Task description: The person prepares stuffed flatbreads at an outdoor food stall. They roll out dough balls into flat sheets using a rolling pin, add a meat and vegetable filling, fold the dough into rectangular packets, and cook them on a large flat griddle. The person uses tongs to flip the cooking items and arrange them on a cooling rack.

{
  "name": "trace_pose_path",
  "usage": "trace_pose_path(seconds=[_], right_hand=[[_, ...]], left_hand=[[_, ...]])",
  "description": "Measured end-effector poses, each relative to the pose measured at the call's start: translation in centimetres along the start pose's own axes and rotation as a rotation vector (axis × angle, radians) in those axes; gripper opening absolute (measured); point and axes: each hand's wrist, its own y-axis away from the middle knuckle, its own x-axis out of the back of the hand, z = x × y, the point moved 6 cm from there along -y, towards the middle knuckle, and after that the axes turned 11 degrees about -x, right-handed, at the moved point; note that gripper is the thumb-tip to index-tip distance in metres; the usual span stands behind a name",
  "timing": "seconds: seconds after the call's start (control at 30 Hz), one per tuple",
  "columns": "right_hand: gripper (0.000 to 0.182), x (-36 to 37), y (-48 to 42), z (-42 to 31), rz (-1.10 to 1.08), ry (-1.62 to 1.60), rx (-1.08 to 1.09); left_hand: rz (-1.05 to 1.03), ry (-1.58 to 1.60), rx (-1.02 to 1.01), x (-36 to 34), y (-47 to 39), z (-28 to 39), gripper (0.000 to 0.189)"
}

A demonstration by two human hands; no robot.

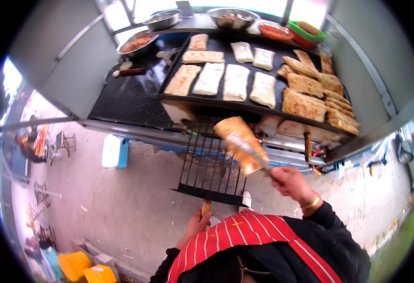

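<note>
My left hand (197,225) is closed around the wooden handle (206,208) of a barred metal grill rack (210,192). The rack's far end reaches under the front of a black griddle (217,43). In my right hand (294,185) is a flat metal utensil (263,163), a spatula or tongs. A browned, folded flatbread (232,130) is tilted against it, above the rack's right side. Pale flatbread parcels (236,83) lie across the griddle's middle, with lightly browned ones (183,80) on the left. Browned pieces (304,105) are piled at its right end.
Left of the griddle, a black worktop (131,100) bears a wooden-handled tool (132,71) and a bowl of reddish filling (137,43). A metal bowl (233,22) and a green basket (308,31) stand behind. Another wooden handle (307,145) hangs at the front right. A blue-and-white box (115,151) stands on the ground.
</note>
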Motion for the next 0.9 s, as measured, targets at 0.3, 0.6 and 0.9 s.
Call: trace_pose_path(seconds=[0.3,0.6,0.9], right_hand=[[0.041,13.7,-3.1,-12.4,0.425,-0.392,0.368],[0.040,1.5,-5.2,-16.9,-0.009,0.151,0.278],[0.038,-8.3,-14.6,-24.2,-0.069,0.647,0.177]], left_hand=[[-0.038,-0.042,-0.102,0.1,-1.8,3.3,0.047],[-0.014,-0.040,-0.012,-0.3,-1.4,2.5,0.046],[0.018,-0.039,0.016,-0.8,-1.0,2.2,0.046]])
